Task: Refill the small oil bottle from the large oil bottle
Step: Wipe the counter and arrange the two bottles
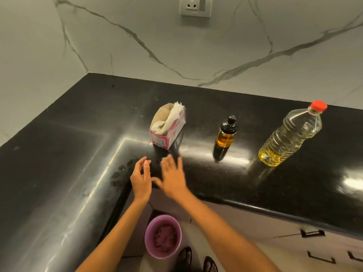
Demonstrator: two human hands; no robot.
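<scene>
both hands empty above the black countertop point(78, 163) edge: left hand point(141, 178) fingers loosely spread, right hand point(172, 178) blurred, fingers extended. small oil bottle point(225, 134) stands beyond and right of the right hand; large oil bottle point(290, 136), red-capped, further right. tissue box point(168, 126) just beyond both hands.

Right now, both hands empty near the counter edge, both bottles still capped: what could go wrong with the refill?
1. The small dark-capped glass oil bottle has a narrow neck and no funnel is visible, so pouring from the large clear plastic oil bottle with the red cap may spill onto the glossy black counter.
2. The right hand is motion-blurred; a quick reach could tip the small bottle.
3. The left hand would have to steady it.
</scene>
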